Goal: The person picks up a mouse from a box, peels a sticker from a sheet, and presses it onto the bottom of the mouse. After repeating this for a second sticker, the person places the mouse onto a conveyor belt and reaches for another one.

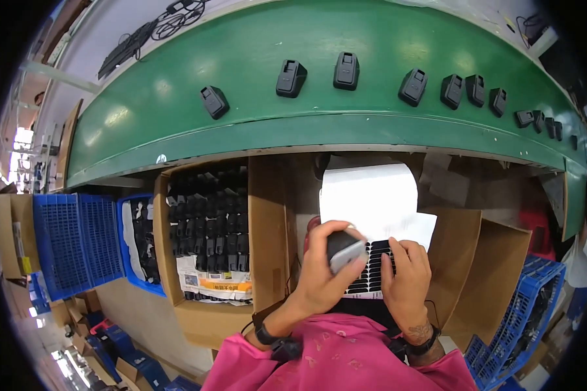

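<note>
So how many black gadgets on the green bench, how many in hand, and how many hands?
Black gadgets on the green bench: 12 (rightmost ones tiny)
Held gadget, in the left hand: 1
Left hand plus right hand: 2
Total: 15

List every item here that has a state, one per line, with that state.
Left hand: closed around a device
Black-and-grey device: held, tilted
Right hand: fingers bent at the label sheet; grip unclear
Label sheet: many black pieces on it
White paper: curved
Left cardboard box: open, holding rows of black parts
Black devices on the green bench: spaced apart
Black cable: coiled
</note>
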`<action>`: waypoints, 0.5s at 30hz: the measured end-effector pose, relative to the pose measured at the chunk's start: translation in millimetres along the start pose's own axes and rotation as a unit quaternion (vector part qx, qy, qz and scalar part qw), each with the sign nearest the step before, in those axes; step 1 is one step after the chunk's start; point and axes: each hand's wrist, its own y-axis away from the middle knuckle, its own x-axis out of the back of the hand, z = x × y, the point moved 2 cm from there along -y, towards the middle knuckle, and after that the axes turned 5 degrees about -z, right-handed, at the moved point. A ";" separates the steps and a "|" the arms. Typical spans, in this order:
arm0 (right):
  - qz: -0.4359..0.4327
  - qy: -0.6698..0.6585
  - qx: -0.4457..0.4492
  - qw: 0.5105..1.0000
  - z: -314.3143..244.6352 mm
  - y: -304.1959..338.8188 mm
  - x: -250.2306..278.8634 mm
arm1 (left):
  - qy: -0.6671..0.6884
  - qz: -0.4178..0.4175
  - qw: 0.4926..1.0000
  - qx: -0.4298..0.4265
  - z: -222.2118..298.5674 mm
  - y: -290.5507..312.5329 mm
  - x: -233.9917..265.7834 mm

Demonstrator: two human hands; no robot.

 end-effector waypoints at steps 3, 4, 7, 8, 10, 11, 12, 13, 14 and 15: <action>0.002 -0.029 0.001 1.000 -1.4 -2.6 -2.5 | 0.099 0.028 0.990 0.094 -20.7 -15.1 0.4; 0.010 -0.073 -0.015 0.997 -1.5 -7.5 -5.2 | 0.127 0.039 0.985 0.110 -21.0 -12.8 4.8; 0.024 -0.160 -0.049 0.986 5.6 -4.9 -9.1 | 0.176 0.048 0.974 0.135 -21.5 -13.3 9.3; 0.015 -0.198 -0.080 0.977 6.4 -3.9 -7.8 | 0.163 0.051 0.975 0.142 -24.1 -15.2 10.0; 0.005 -0.246 -0.115 0.962 6.8 -4.5 5.6 | 0.142 0.053 0.976 0.159 -26.9 -18.7 8.8; 0.002 -0.304 -0.143 0.942 7.2 -4.5 8.7 | 0.147 0.048 0.975 0.161 -25.3 -20.0 6.4; -0.017 -0.324 -0.141 0.935 12.8 -1.2 12.2 | 0.139 0.046 0.975 0.167 -22.3 -20.3 4.7; -0.015 -0.321 -0.144 0.936 15.8 -0.1 18.8 | 0.131 0.045 0.975 0.173 -17.7 -20.2 3.4; -0.047 -0.388 -0.168 0.905 16.7 0.8 25.0 | 0.138 0.023 0.974 0.179 -11.6 -19.0 0.8; -0.080 -0.453 -0.191 0.867 15.7 0.9 31.8 | 0.153 -0.004 0.971 0.181 -6.0 -16.5 -2.6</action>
